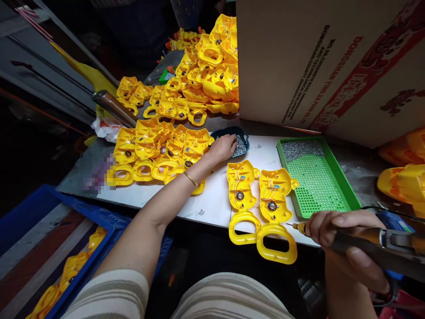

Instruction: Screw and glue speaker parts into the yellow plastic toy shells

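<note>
My left hand [225,146] reaches into a dark bowl [246,136] of small metal screws [239,146]. Its fingers are curled together with the tips down at the screws; what they pinch, if anything, is hidden. On the right, my right hand [348,239] is wrapped around an electric screwdriver [365,246], its thin bit pointing left. Two yellow plastic shell halves [241,184] [274,195] lie open side up between my hands, each with wires, a small green board and a round speaker. Their handle loops [245,228] [277,243] hang past the table's front edge.
A green perforated tray [318,181] with screws at its far end stands right. Several similar yellow shells [154,144] lie left, with a larger pile [212,75] behind. A cardboard box [299,66] blocks the back right. A blue crate [113,228] sits low left.
</note>
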The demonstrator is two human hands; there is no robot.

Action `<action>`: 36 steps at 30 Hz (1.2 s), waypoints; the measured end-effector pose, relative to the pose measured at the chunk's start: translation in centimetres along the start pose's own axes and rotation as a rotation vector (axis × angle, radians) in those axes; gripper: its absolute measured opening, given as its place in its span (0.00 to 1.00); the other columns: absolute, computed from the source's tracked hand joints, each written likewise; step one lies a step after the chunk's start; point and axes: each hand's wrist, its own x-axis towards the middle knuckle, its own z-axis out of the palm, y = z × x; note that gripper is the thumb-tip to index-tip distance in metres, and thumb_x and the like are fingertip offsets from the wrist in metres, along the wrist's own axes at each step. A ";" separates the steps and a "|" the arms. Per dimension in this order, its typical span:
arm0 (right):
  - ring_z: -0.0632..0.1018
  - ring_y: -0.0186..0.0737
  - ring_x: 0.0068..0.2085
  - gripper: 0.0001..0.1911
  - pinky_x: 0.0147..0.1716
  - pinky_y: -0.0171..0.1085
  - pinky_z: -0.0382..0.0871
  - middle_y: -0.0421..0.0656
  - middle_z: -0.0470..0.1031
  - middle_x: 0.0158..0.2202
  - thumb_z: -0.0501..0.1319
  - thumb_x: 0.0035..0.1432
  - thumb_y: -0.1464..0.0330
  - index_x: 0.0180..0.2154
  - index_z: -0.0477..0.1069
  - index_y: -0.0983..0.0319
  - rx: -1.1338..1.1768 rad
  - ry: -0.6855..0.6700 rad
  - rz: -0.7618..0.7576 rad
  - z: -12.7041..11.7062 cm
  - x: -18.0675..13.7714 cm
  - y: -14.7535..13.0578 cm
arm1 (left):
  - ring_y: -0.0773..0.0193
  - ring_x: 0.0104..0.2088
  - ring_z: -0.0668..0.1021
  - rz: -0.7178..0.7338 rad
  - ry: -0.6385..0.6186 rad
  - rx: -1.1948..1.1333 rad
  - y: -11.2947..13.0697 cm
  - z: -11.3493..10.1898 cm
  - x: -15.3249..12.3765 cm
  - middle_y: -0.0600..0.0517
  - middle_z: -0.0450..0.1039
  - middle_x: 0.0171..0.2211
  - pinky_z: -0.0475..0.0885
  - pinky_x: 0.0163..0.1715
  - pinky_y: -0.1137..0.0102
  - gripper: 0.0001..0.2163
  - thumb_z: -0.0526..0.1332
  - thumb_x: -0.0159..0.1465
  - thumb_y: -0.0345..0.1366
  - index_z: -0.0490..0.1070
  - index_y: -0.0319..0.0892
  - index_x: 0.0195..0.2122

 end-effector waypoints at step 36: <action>0.63 0.36 0.13 0.18 0.15 0.39 0.60 0.32 0.60 0.13 0.66 0.47 0.48 0.35 0.67 0.51 -0.048 0.043 0.088 3.1 2.4 -0.7 | 0.67 0.34 0.81 0.234 0.033 -0.913 11.8 2.1 -19.4 0.45 0.81 0.36 0.76 0.36 0.75 0.07 0.60 0.66 0.32 0.78 0.38 0.40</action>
